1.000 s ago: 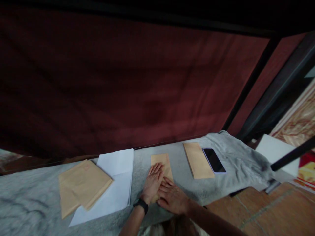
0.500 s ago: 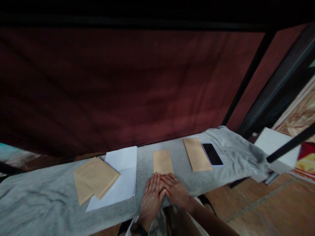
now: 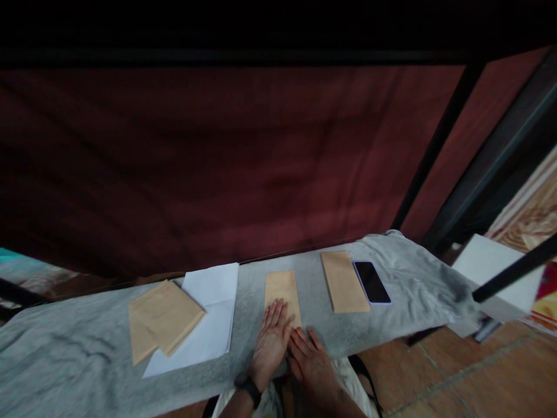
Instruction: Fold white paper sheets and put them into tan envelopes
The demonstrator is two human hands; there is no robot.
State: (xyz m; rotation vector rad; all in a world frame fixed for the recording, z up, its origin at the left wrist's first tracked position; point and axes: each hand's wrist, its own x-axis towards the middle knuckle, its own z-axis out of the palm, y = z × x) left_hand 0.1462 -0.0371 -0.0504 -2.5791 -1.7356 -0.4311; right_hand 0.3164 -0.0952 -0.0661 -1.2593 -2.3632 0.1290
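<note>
A narrow brown envelope [image 3: 282,287] lies lengthwise on the grey cloth [image 3: 78,360] in front of me. My left hand [image 3: 272,342], with a black band at the wrist, lies flat with fingers stretched over the envelope's near end. Just right of it, my right hand [image 3: 311,363] rests flat on the cloth at the envelope's near right corner, fingers apart. Neither hand holds anything.
A stack of brown envelopes [image 3: 163,316] lies on white sheets [image 3: 209,313] to the left. To the right lie another brown envelope pile [image 3: 343,281] and a dark phone [image 3: 372,282]. A dark red curtain [image 3: 217,168] hangs behind; a tiled floor [image 3: 470,377] and a white box [image 3: 487,264] are at right.
Both hands slid toward me along the envelope, then the left moved forward onto it again while the right drew off its corner. The view shifted slightly.
</note>
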